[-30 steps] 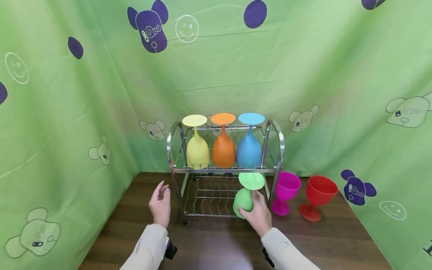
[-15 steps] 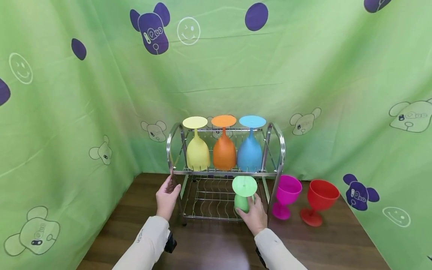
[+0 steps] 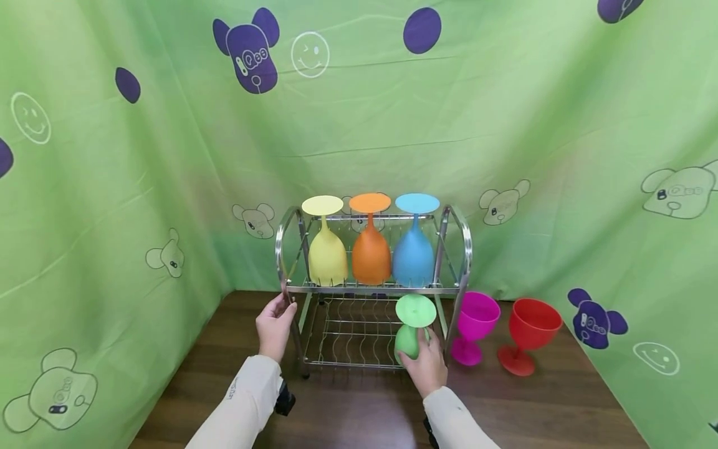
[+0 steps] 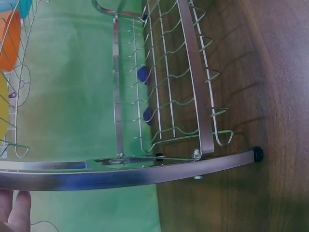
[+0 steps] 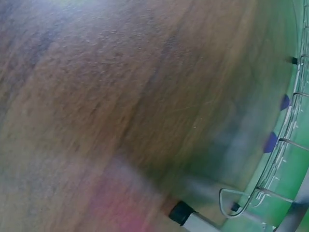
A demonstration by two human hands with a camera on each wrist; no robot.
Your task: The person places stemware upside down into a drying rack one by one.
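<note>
A two-tier metal dish rack (image 3: 373, 290) stands on the wooden table. My left hand (image 3: 274, 329) holds the rack's left post, thumb in front; in the left wrist view its fingertips (image 4: 20, 210) touch the metal. At the right end of the lower tier, my right hand (image 3: 427, 366) grips an upside-down green goblet (image 3: 408, 340), thumb and fingers round its bowl and stem. Whether its rim touches the wires is hidden. Along the upper tier, yellow (image 3: 328, 255), orange (image 3: 371, 255) and blue goblets (image 3: 414, 255) stand upside down. The right wrist view shows neither hand nor goblet.
To the right of the rack, a magenta goblet (image 3: 477, 315) and a red goblet (image 3: 533, 327) stand upright on the table (image 3: 359, 405). The magenta one is close to the rack's right leg. A green patterned cloth (image 3: 359, 106) hangs behind and at both sides.
My left hand has moved right and forward onto the rack's left post. The green goblet has shifted slightly at the lower tier's right end, still in my right hand. The other goblets stay put.
</note>
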